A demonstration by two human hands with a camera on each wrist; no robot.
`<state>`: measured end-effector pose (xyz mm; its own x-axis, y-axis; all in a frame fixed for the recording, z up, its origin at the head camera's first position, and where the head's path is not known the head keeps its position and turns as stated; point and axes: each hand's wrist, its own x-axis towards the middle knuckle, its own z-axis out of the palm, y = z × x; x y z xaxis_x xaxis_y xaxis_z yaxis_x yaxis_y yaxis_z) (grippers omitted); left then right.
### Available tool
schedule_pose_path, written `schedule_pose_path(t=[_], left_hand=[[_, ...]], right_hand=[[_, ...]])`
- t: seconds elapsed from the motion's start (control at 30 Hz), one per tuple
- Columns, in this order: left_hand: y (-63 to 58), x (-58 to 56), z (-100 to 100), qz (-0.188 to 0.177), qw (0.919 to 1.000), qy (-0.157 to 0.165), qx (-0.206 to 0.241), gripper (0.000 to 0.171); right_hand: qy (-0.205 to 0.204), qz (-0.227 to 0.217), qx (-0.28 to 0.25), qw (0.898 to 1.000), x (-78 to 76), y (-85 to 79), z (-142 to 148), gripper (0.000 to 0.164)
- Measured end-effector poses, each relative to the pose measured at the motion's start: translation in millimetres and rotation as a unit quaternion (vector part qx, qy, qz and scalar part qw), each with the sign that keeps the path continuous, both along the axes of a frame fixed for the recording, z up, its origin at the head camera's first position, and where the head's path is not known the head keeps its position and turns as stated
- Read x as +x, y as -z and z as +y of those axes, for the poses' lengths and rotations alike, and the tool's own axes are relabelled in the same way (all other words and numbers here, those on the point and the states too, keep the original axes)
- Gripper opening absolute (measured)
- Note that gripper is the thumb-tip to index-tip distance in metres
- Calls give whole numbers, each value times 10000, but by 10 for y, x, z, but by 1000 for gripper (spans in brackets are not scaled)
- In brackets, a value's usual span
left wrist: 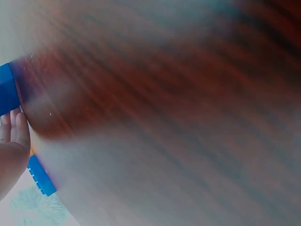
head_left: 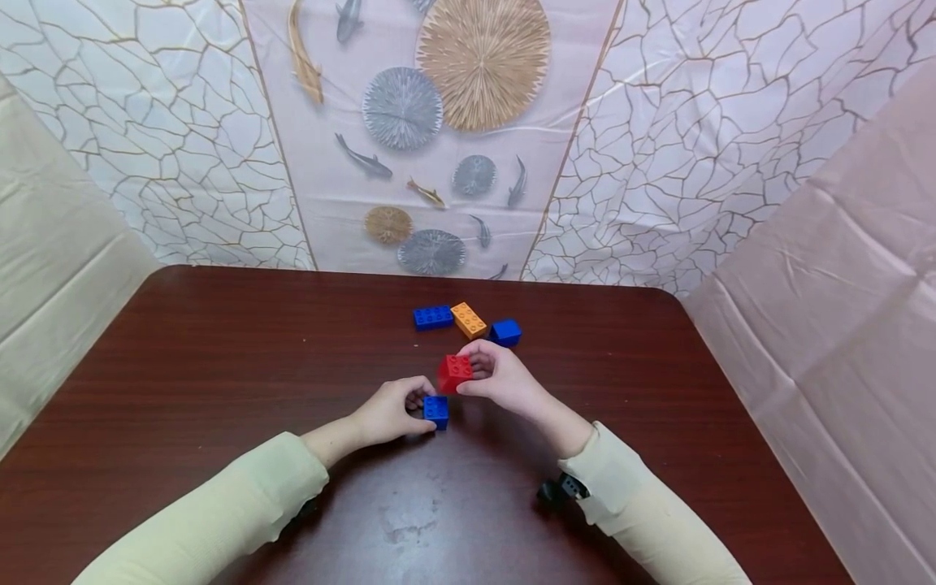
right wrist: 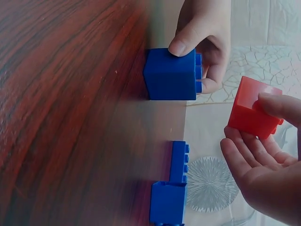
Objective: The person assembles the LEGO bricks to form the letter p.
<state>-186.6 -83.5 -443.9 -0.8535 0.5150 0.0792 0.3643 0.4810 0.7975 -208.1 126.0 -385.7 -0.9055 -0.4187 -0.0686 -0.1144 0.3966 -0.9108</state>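
Note:
In the head view my left hand [head_left: 391, 412] grips a small square blue brick [head_left: 435, 413] between thumb and fingers, with its studs facing up at the table surface. My right hand [head_left: 504, 378] pinches a red brick [head_left: 456, 373] with four-stud-style top, held above and just behind the blue one. The right wrist view shows the red brick [right wrist: 254, 107] tilted between thumb and fingertips, apart from the blue brick [right wrist: 170, 75]. Part of that blue brick [left wrist: 7, 89] and some left fingers [left wrist: 19, 128] appear at the edge of the left wrist view.
Beyond the hands lie a long blue brick [head_left: 433, 317], an orange brick [head_left: 469, 320] set at an angle, and another blue brick [head_left: 505, 331] on its side. They sit near the far edge of the dark wooden table [head_left: 219, 349]. Patterned cloth [head_left: 409, 187] hangs behind.

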Motion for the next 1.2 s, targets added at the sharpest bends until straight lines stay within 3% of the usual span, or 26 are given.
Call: schedule_pose_path(t=[0.4, 0.67, 1.2], left_hand=[[22, -7, -10, 65, 9999, -34, 121, 29], [40, -15, -6, 51, 9997, 7, 224, 30], [28, -17, 5, -36, 9998, -12, 169, 31]], right_hand=[[-228, 51, 165, 9996, 37, 16, -87, 38], [-294, 88, 548, 9980, 83, 61, -127, 36], [-468, 675, 1076, 9908, 140, 136, -182, 34]])
